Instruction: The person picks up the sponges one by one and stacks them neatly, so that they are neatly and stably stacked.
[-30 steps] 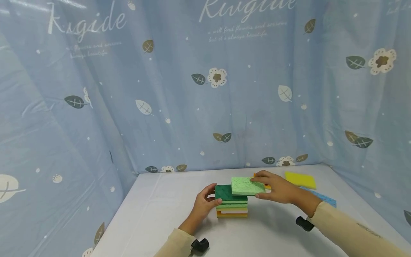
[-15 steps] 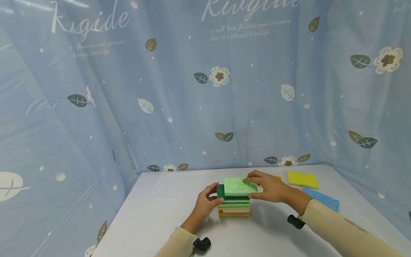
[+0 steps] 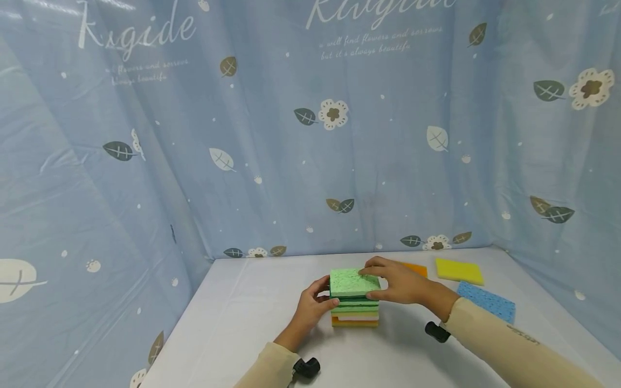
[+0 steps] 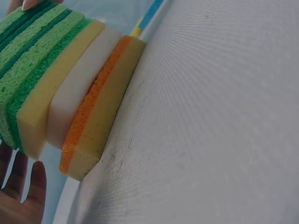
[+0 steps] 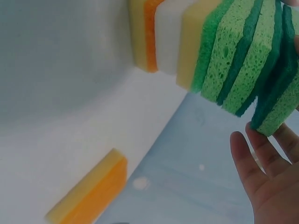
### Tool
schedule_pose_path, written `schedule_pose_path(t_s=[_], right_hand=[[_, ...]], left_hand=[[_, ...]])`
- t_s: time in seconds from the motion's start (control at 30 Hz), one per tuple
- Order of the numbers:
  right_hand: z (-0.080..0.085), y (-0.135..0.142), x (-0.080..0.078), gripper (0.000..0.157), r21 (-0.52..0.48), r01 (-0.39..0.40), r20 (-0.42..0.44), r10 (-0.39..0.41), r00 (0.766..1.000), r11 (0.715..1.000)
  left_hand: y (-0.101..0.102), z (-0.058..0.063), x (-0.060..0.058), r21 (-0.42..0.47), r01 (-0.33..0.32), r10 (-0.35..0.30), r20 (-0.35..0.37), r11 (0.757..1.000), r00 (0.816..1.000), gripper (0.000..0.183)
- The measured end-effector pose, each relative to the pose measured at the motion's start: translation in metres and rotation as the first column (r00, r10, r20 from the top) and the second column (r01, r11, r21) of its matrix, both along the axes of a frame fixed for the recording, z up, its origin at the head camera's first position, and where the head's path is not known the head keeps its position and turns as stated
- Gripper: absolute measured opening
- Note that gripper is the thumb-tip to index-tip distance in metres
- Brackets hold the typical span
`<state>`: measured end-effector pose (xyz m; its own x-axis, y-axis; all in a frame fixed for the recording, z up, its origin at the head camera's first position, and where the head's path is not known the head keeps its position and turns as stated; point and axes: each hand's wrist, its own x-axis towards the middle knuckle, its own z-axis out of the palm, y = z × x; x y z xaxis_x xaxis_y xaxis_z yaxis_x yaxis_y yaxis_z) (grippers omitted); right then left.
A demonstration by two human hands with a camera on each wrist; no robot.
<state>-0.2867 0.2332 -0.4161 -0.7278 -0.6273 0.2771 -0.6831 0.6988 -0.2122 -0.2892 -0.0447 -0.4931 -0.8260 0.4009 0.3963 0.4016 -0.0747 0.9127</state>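
Curtained-off booth, place type otherwise unclear: printed blue curtains [image 3: 271, 205], white table [image 3: 242, 312].

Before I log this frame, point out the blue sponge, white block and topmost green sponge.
Blue sponge [image 3: 487, 302]: head view, top face.
White block [image 4: 86, 80]: left wrist view, long side face.
Topmost green sponge [image 3: 347, 281]: head view, top face.

A pale blue curtain [image 3: 271, 178] hangs in soft folds at the back and both sides, printed with leaves, flowers and white lettering. Light streaks gleam at its upper left. Before it stands a white-covered counter [image 3: 233, 318].
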Motion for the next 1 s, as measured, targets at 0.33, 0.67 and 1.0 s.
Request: schedule_pose_path(t_s=[0.33, 0.67, 1.0], right_hand=[[0.0008, -0.004, 0.0002, 0.056, 0.009, -0.013, -0.005, 0.013, 1.0, 1.0], [-0.0006, -0.0063, 0.0009, 0.056, 0.002, -0.01, 0.005, 0.01, 1.0, 1.0], [-0.003, -0.0061, 0.0005, 0.056, -0.002, -0.005, 0.032, 0.005, 0.999, 1.0]], left_hand=[[0.0001, 0.0004, 0.0016, 0.003, -0.002, 0.002, 0.014, 1.0, 1.0, 0.066], [-0.0008, -0.0035, -0.0004, -0.001, 0.001, -0.001, -0.009, 1.0, 1.0, 0.066], [-0.0004, -0.002, 0.0006, 0.011, 0.002, -0.002, -0.013, 1.0, 1.0, 0.066]])
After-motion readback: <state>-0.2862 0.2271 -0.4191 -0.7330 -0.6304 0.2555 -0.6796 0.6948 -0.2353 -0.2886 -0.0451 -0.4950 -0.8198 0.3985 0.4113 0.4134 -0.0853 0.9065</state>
